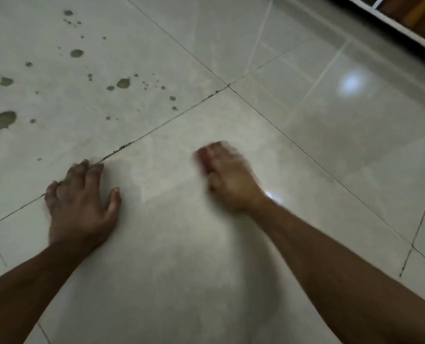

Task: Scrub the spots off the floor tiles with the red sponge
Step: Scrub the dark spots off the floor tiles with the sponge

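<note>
My right hand (pixel 227 175) is blurred with motion and grips the red sponge (pixel 202 157), of which only a red edge shows under the fingers, against the middle floor tile (pixel 181 244). My left hand (pixel 81 197) presses on the floor with fingers spread, its fingertips at a grout line. Several dark greenish spots (pixel 4 119) of different sizes lie on the tile at the upper left, the nearest ones well left of and beyond the sponge. A faint wet smear shows on the tile between my hands.
Pale glossy tiles with dark grout lines (pixel 227 85) fill the view. A white-edged furniture base (pixel 392 26) with wood behind it runs along the top right corner. Lamp glare (pixel 353 83) reflects on the right tile.
</note>
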